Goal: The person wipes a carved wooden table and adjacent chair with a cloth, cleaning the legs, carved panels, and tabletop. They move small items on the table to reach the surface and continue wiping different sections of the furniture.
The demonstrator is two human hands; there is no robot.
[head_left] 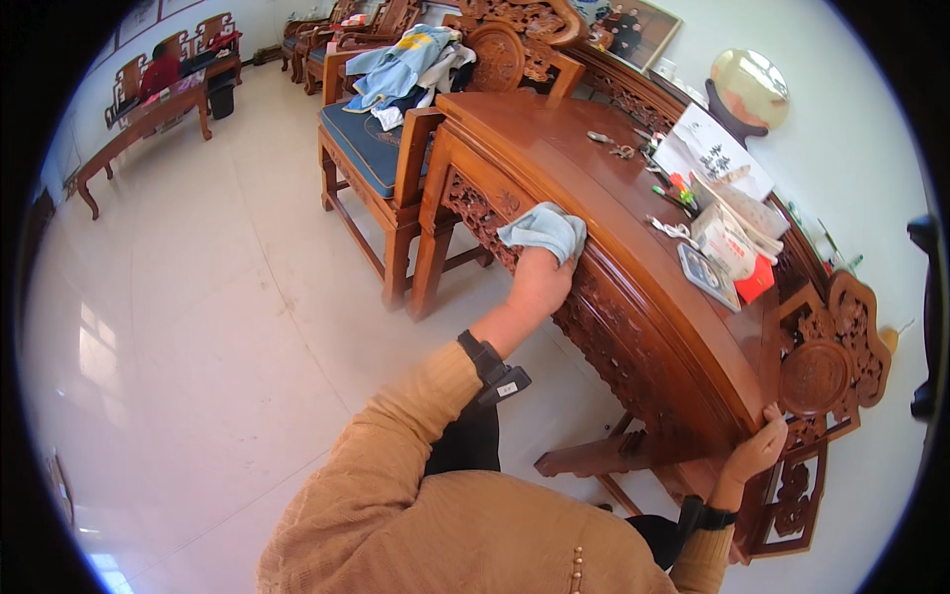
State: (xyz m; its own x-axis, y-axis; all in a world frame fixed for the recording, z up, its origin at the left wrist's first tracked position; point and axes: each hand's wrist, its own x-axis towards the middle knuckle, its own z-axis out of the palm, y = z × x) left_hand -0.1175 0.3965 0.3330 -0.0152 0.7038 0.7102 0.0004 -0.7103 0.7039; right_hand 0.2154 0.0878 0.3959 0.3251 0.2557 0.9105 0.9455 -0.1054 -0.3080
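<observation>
My left hand [544,272] holds a pale blue cloth [542,230] against the front edge of a dark wooden table [673,337], over its carved apron. The fingers are mostly hidden by the cloth. My right hand [762,445] grips the table's edge at the lower right, fingers curled over it. On the tabletop lie small metal items [618,148], a white picture card [711,148], a tissue box [722,247], a red packet [754,282] and a flat silver item [705,277].
A carved chair [361,158] heaped with clothes [411,64] adjoins the table's left end; another carved chair [811,376] is at right. A low table [148,119], a person in red [160,74] and a bin [221,99] are farther back. Pale tiled floor [198,317] lies at left.
</observation>
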